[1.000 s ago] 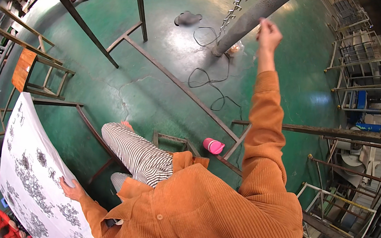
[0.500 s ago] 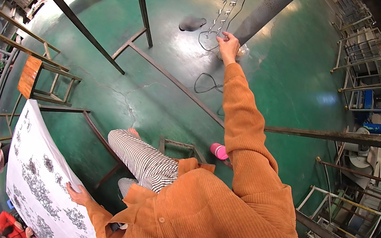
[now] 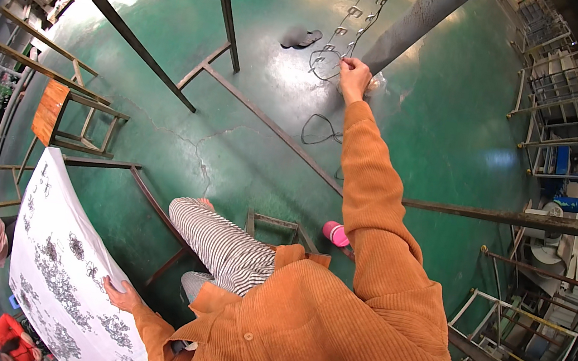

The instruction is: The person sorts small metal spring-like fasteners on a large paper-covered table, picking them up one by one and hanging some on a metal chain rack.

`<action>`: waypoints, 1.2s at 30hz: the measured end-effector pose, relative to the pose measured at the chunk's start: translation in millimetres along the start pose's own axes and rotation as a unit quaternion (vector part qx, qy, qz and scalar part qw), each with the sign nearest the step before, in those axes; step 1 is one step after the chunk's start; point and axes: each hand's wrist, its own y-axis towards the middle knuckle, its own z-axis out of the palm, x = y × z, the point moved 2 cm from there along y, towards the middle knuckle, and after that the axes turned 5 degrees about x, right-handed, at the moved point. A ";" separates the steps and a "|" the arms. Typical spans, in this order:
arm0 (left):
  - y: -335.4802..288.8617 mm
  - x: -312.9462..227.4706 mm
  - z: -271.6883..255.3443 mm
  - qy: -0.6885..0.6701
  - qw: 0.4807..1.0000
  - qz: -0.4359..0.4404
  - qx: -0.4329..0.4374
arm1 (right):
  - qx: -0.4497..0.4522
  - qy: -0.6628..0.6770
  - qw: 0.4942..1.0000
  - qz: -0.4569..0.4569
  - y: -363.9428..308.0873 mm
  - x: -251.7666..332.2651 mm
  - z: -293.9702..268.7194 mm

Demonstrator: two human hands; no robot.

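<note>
Now that the right hand (image 3: 354, 80) has swung across the grey post (image 3: 424, 22) to the lower end of the hanging metal clips (image 3: 355, 12), its fingertips nearly meet, on what I cannot tell; the left hand (image 3: 122, 296) lies open against the printed white cloth (image 3: 70, 273), lower left.

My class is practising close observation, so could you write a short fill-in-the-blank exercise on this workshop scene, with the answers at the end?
1. The hand at the white patterned sheet is the person's ____ one.
2. The hand nearer the metal clips is the person's ____ one.
3. The fabric of the trousers has a pattern of ____.
4. The colour of the cylindrical container beside the orange sleeve is ____.

Missing words: left; right; stripes; pink.
</note>
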 end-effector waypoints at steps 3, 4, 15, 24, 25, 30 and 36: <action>-0.4 2.1 -1.2 -0.001 1.000 0.012 -0.003 | -0.020 -0.015 1.000 -0.015 -11.9 -2.8 -12.8; -0.3 1.7 -1.6 -0.001 1.000 0.016 -0.003 | -0.038 -0.026 0.998 -0.036 -17.1 -3.9 -17.9; 1.2 1.4 -0.9 -0.007 1.000 0.011 0.000 | -0.031 -0.105 0.989 -0.101 -45.1 -11.8 -52.1; 0.0 -3.1 -3.5 -0.006 1.000 0.002 0.004 | -0.037 -0.159 0.946 -0.281 -57.8 14.1 -58.5; 0.5 -5.8 -3.3 -0.004 1.000 0.001 0.005 | -0.035 -0.162 0.941 -0.294 -58.2 13.9 -58.6; 0.3 -2.8 -2.2 -0.010 1.000 0.006 0.001 | -0.001 -0.153 0.932 -0.330 -67.7 17.5 -57.7; -1.3 -4.7 -1.3 -0.005 1.000 -0.014 0.003 | 0.075 -0.081 0.932 -0.344 -137.4 35.9 -57.2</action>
